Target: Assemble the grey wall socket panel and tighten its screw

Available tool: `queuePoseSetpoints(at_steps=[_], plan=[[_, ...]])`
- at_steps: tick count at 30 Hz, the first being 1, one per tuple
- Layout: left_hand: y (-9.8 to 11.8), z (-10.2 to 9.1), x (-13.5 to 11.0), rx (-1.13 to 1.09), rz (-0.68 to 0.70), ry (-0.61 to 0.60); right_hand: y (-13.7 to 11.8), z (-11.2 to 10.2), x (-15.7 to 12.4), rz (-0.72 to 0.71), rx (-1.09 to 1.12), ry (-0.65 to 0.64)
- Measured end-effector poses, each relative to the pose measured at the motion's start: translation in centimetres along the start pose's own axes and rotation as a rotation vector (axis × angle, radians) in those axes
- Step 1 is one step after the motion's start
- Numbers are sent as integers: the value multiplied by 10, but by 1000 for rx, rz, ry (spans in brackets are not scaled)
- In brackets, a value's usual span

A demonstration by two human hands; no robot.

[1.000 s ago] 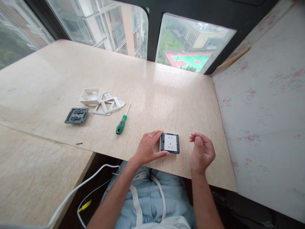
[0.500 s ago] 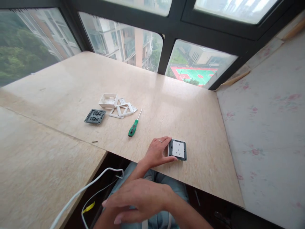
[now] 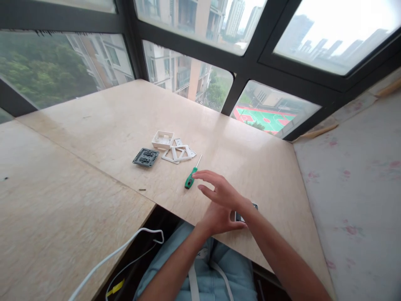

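Observation:
My right hand [image 3: 221, 189] reaches leftward across my left hand, its fingers apart and holding nothing. Its fingertips are at the green-handled screwdriver [image 3: 189, 181], which lies on the table with its shaft pointing away from me; whether they touch it I cannot tell. Under my right wrist, my left hand [image 3: 217, 219] grips the left side of a wall socket [image 3: 239, 218], thumb along the near edge. The socket has a white face in a dark frame and rests near the table's front edge. My right forearm hides most of it, and some left fingers are hidden too.
Farther left lie a dark socket back [image 3: 145, 157], a white mounting box [image 3: 162, 140] and several white frames [image 3: 180, 154]. A small screw [image 3: 142, 190] lies nearer. A white cable [image 3: 115, 253] hangs by the table edge [image 3: 153, 205]. Windows stand behind, a papered wall [image 3: 351, 200] on the right.
My right hand has moved from above my lap up and over my left hand to the screwdriver. The left hand stays at the socket. The view has shifted, showing more window.

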State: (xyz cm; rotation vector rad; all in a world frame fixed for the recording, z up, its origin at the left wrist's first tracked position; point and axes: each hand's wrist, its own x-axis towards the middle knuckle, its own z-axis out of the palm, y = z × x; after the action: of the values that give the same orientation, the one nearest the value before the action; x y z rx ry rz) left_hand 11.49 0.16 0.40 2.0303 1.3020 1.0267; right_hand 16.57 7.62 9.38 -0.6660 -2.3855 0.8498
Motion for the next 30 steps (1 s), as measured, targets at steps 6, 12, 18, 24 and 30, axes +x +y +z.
queuePoseSetpoints(at_steps=[6, 12, 18, 24, 30], plan=[[0, -4, 10, -90, 42, -155, 30, 8, 40, -59, -480, -227], [2, -7, 10, -139, 29, -130, 42, 32, 55, -129, -654, -485], [0, -4, 10, -108, 24, -166, 39, 23, 53, -171, -692, -497], [2, -7, 11, -67, -10, -202, 25, -19, 23, -166, -509, -96], [2, -8, 10, -52, 23, -187, 5, -69, -29, 110, 73, 580]])
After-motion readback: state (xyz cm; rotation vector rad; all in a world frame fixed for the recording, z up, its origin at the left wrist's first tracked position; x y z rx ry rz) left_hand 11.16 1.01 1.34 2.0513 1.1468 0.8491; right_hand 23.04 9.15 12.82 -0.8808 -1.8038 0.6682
